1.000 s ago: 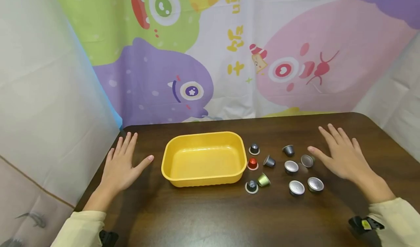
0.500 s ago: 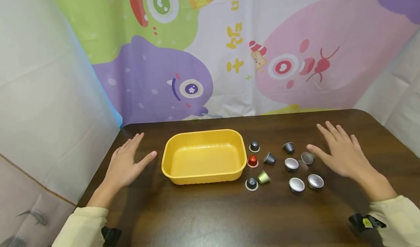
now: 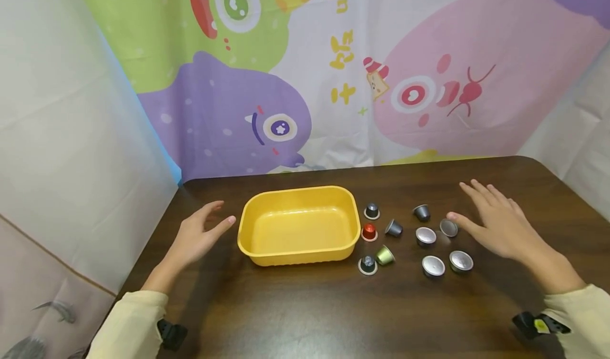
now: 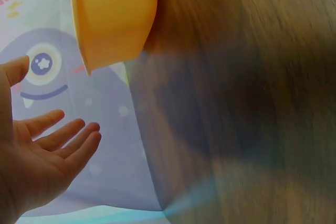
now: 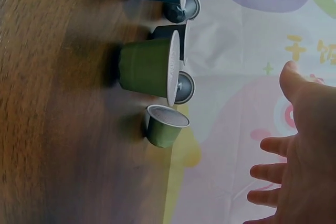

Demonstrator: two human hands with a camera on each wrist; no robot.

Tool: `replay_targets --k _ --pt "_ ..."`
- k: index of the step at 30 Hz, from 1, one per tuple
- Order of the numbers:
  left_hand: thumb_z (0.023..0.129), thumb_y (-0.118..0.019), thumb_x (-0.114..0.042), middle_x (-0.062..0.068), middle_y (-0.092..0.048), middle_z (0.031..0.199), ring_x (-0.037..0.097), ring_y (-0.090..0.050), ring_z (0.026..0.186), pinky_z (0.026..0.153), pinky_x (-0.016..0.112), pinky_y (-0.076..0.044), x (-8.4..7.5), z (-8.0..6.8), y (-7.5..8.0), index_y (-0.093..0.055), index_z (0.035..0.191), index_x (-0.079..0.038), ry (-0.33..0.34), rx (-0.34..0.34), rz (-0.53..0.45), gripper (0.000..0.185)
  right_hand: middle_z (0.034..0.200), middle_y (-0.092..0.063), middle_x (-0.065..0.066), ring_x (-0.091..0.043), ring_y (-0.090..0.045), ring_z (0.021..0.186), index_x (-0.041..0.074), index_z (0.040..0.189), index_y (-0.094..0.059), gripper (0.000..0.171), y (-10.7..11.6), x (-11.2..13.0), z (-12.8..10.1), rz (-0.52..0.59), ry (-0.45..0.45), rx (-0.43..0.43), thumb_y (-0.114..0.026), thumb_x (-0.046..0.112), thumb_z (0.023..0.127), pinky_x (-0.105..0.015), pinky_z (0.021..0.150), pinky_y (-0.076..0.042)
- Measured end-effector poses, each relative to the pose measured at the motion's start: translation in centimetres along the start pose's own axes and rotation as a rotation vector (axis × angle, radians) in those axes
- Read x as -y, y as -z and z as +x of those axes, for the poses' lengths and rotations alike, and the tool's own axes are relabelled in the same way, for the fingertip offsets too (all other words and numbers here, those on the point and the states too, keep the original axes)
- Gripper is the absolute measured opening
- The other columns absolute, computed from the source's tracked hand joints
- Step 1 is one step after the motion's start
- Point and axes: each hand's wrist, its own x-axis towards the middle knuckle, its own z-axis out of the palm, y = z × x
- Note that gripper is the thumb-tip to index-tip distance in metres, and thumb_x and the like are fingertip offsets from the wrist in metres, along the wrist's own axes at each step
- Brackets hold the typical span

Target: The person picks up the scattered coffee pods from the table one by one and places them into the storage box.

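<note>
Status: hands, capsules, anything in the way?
Left hand beside yellow tray, right hand near capsules; both holding nothing. Ten capsules visible on table, outside tray. No visible obstruction between right hand and capsules.

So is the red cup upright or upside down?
Upside down: the red cup has its wide rim on the table, narrow end up.

Left grip [image 3: 194,238] nearer the yellow tray [image 3: 299,258], fingers [image 3: 209,208] more bent than before

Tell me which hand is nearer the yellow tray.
Left. The left hand is just left of the yellow tray, not touching; the right hand is farther off to its right, by the rightmost capsules.
</note>
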Motion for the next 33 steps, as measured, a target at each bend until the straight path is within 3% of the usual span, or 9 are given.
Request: replay_targets --k 11,20,33 --pt "0.097 -0.055 -0.034 0.02 -0.065 0.121 0.033 -0.064 0.108 0.088 0.043 -0.054 -0.8 1.0 -1.0 -0.056 0.127 -0.001 0.035 0.028 -0.043 0.045 0.15 -0.025 -0.034 -0.057 -0.021 0.136 -0.001 0.146 -0.031 0.079 0.9 0.3 -0.3 0.035 0.005 0.023 -0.057 0.05 0.092 -0.075 0.099 -0.02" --pt "0.097 -0.056 -0.029 0.026 -0.061 0.123 0.021 -0.071 0.092 0.083 0.037 -0.057 -1.4 1.4 -1.8 -0.053 0.128 0.005 0.197 0.17 -0.215 0.047 0.144 -0.035 -0.034 -0.057 -0.03 0.129 -0.002 0.14 -0.042 0.072 0.7 0.6 -0.6 0.055 0.067 -0.026 -0.065 0.043 0.089 -0.072 0.097 -0.026" --pt "0.096 -0.058 -0.02 0.022 -0.062 0.114 0.007 -0.063 0.075 0.079 0.03 -0.058 -1.3 2.0 -2.2 -0.051 0.126 0.012 0.316 0.194 -0.419 0.045 0.139 -0.048 -0.025 -0.046 -0.042 0.129 0.0 0.139 -0.043 0.069 1.2 1.7 -0.7 0.115 0.083 0.125 -0.057 0.049 0.093 -0.062 0.099 -0.035"
